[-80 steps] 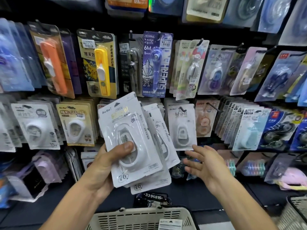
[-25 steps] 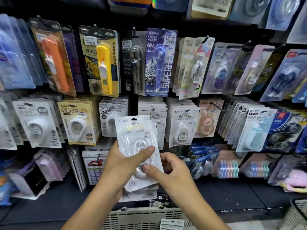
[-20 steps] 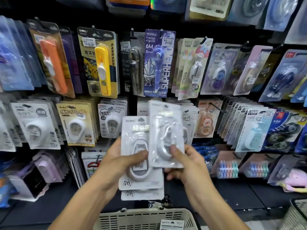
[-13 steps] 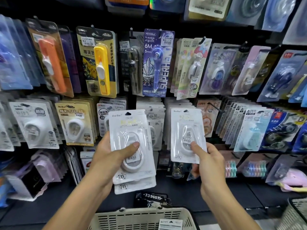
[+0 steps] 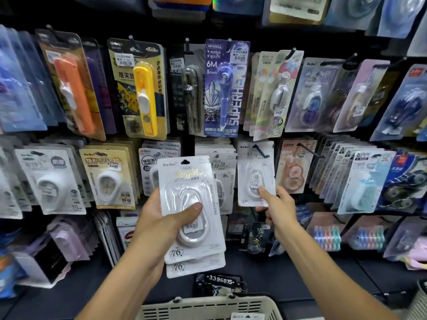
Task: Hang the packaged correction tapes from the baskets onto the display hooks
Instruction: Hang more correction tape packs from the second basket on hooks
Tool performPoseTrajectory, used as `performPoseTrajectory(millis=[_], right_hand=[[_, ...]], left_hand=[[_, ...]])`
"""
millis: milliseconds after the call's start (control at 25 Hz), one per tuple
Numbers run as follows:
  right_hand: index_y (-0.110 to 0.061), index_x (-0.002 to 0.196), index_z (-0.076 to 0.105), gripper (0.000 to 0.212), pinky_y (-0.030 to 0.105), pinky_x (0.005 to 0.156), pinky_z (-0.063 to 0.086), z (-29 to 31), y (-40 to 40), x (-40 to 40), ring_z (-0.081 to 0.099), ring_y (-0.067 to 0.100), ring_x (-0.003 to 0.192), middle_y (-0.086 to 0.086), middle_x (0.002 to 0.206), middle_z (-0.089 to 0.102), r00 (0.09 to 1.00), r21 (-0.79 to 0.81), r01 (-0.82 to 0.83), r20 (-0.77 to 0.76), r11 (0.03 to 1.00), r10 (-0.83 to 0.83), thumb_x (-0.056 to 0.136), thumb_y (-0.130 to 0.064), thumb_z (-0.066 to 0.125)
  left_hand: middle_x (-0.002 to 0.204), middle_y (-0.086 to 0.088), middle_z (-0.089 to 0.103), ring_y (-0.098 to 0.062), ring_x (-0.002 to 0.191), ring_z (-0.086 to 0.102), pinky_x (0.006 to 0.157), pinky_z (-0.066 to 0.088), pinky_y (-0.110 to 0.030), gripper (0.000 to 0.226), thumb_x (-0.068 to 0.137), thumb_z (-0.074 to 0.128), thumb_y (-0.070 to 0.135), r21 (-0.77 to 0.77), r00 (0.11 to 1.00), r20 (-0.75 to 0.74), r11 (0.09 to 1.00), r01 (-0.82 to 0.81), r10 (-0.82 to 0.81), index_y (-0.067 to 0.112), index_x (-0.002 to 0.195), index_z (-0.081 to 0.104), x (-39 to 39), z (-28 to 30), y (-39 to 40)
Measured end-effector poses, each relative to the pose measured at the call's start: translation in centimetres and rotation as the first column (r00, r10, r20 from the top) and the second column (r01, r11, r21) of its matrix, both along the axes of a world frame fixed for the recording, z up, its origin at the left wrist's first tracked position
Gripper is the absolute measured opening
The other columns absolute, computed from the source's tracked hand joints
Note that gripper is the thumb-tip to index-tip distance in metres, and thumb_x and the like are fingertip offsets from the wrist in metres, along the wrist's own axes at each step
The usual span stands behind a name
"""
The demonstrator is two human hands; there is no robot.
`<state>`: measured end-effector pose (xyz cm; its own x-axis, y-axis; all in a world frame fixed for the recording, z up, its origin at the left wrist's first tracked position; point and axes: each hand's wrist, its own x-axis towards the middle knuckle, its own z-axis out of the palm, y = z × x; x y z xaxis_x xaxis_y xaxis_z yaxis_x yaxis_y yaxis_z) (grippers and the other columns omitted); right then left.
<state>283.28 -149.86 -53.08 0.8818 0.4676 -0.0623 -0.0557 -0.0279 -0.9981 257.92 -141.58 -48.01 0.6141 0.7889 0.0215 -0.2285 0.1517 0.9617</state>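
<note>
My left hand (image 5: 161, 218) grips a small stack of white packaged correction tapes (image 5: 191, 209), thumb across the front blister, held in front of the lower display row. My right hand (image 5: 276, 206) pinches the lower right corner of a single white correction tape pack (image 5: 255, 174). That pack's top hole sits on a black display hook (image 5: 261, 152), whose tip sticks out through the card. More white packs of the same kind hang just left of it, behind my stack.
A beige plastic basket (image 5: 208, 307) stands below my hands at the bottom edge; another basket rim (image 5: 421, 301) shows at the far right. Rows of other hanging stationery packs fill the wall. A black shelf ledge runs beneath them with a key tag (image 5: 219, 281).
My right hand took one pack off the stack in my left hand, carried it up and right, and slid it onto the hook. The left hand kept holding the remaining stack.
</note>
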Motion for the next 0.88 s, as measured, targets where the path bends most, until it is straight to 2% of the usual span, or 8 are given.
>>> performPoseTrajectory(millis=[80,280,440,520,640,720,800,880], right_hand=[[-0.02,0.114,0.063,0.025,0.022,0.036,0.03,-0.3,2.0,1.6,0.053,-0.001,0.039,0.012,0.103,0.069,1.0,-0.025,-0.008,0.007,1.0,0.009,0.095,-0.036,0.067],[-0.018,0.145,0.047,0.06,0.024,0.046,0.033,-0.8,6.3,4.6,0.047,0.002,0.049,0.02,0.135,0.062,1.0,-0.069,0.008,-0.007,0.998,-0.009,0.093,-0.04,0.068],[-0.007,0.125,0.054,0.05,0.024,0.044,0.037,-0.3,7.3,3.8,0.045,0.015,0.047,0.015,0.094,0.073,0.978,-0.081,0.061,-0.197,0.995,-0.075,0.092,-0.041,0.07],[-0.006,0.121,0.052,0.042,0.025,0.044,0.038,0.4,5.4,2.0,0.045,0.019,0.049,0.014,0.091,0.069,0.966,-0.143,0.062,-0.24,0.988,-0.095,0.096,-0.036,0.065],[-0.009,0.112,0.063,0.038,0.027,0.042,0.039,1.8,-0.1,-2.9,0.05,0.018,0.05,0.009,0.08,0.066,0.973,-0.107,-0.212,-0.113,0.971,0.2,0.098,-0.044,0.06],[-0.014,0.098,0.073,0.045,0.03,0.044,0.046,3.5,-3.7,-7.2,0.057,0.015,0.057,0.008,0.076,0.067,0.865,-0.061,-0.502,-0.037,0.863,0.501,0.086,-0.057,0.069],[-0.015,0.099,0.073,0.041,0.027,0.047,0.049,4.7,-5.6,-10.1,0.063,0.014,0.063,0.012,0.08,0.072,0.806,-0.103,-0.588,0.013,0.802,0.592,0.077,-0.049,0.082],[-0.008,0.107,0.068,0.034,0.027,0.045,0.05,5.0,-5.9,-11.3,0.068,0.019,0.061,0.014,0.084,0.075,0.844,-0.011,-0.536,-0.006,0.844,0.536,0.081,-0.026,0.08]], left_hand=[[0.11,-0.003,0.079,-0.029,0.103,0.075,0.1,0.052,-0.058,0.063,0.052,0.088,0.026,0.007,1.0,-0.005,1.0,0.003,-0.003,0.033,0.112,0.07,0.3,-0.1,0.4],[0.109,-0.003,0.079,-0.029,0.1,0.076,0.098,0.053,-0.056,0.067,0.048,0.09,0.03,-0.002,1.0,-0.014,1.0,0.021,-0.021,0.033,0.112,0.071,1.2,-0.2,1.1],[0.103,-0.003,0.08,-0.028,0.093,0.078,0.093,0.056,-0.055,0.064,0.043,0.093,0.031,-0.024,1.0,-0.018,1.0,0.011,-0.012,0.033,0.104,0.074,1.8,-0.1,1.2],[0.102,-0.002,0.08,-0.027,0.092,0.078,0.09,0.058,-0.053,0.067,0.043,0.093,0.032,-0.035,1.0,-0.011,0.999,-0.009,0.009,0.031,0.107,0.072,2.1,0.0,0.9],[0.098,0.005,0.081,-0.018,0.086,0.079,0.073,0.064,-0.039,0.061,0.054,0.094,0.029,-0.033,0.998,-0.014,0.997,-0.063,0.063,0.03,0.11,0.069,2.2,0.0,0.2],[0.094,0.007,0.081,-0.014,0.082,0.078,0.064,0.063,-0.03,0.049,0.064,0.093,0.023,-0.018,0.995,-0.048,0.996,-0.085,0.084,0.03,0.107,0.069,2.3,-0.1,-0.5],[0.098,0.006,0.081,-0.016,0.088,0.078,0.076,0.063,-0.038,0.054,0.063,0.095,0.028,-0.012,0.996,-0.09,1.0,-0.01,0.008,0.03,0.11,0.068,2.1,-0.2,-1.2],[0.107,0.003,0.079,-0.019,0.098,0.077,0.087,0.06,-0.041,0.067,0.061,0.097,0.031,-0.022,0.976,-0.116,0.983,0.181,-0.182,0.031,0.119,0.065,1.7,-0.1,-1.8]])
